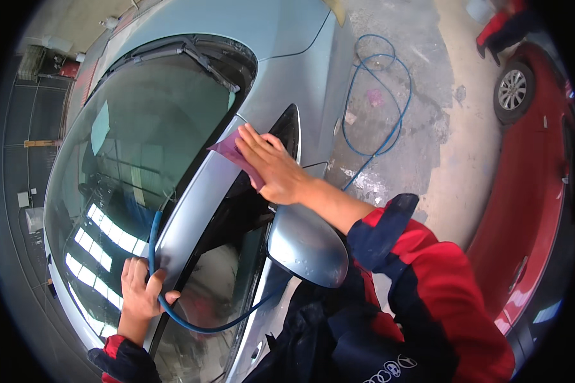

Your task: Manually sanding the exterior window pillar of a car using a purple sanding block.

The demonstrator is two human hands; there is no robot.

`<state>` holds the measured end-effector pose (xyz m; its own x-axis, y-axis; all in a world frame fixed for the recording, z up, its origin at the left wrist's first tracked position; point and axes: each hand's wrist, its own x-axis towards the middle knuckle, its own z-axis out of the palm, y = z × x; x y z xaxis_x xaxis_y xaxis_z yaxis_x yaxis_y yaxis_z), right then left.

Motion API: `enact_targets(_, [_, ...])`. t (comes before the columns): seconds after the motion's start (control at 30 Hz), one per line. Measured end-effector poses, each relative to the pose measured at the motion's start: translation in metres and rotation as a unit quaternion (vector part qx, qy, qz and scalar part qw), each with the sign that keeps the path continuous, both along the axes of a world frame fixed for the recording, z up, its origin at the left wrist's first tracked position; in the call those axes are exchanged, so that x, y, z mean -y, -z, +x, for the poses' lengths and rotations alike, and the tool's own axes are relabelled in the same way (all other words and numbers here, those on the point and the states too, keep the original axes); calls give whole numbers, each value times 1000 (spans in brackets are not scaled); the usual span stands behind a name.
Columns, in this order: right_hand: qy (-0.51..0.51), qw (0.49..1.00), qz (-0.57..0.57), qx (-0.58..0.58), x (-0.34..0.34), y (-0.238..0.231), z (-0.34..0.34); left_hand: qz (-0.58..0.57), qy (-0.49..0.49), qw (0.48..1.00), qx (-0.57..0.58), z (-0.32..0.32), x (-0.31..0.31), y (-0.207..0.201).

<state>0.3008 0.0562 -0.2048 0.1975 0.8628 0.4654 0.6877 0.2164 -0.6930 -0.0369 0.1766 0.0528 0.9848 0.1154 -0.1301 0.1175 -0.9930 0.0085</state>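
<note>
With fingers laid together, my right hand [273, 169] presses a purple sheet of sandpaper [226, 149] onto the silver-blue windshield pillar [197, 214] of a car. The sheet's left corner sticks out past my fingertips. Lower on the same pillar, my left hand [140, 290] grips a thin blue hose [156, 237], its fingers bent around it. The hose end points up along the windshield [140, 115], and what seems to be a little water shows at its tip. Below my right wrist is the wet side mirror [310, 246].
Loops of blue hose [399, 121] lie on the patchy concrete floor [428, 38], right of the car. A red car [524, 191] stands farther right, with another person's dark-and-red sleeve [508, 29] near its wheel. Wiper arms [204, 64] rest at the windshield's base.
</note>
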Motion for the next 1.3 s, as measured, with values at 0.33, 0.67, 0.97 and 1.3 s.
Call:
enact_targets(0.33, [-65, 997, 31, -1, 1, 16, 22, 2, 3, 1000, 1, -1, 1, -1])
enact_targets(0.67, [-80, 995, 64, 11, 4, 29, 34, 74, 28, 996, -34, -56, -7, 7])
enact_targets(0.97, [-84, 996, -2, 18, -13, 14, 29, -30, 69, 997, 12, 6, 3, -2])
enact_targets(1.3, [-61, 995, 64, 42, -27, 20, 18, 5, 34, 999, -23, -12, 7, -12])
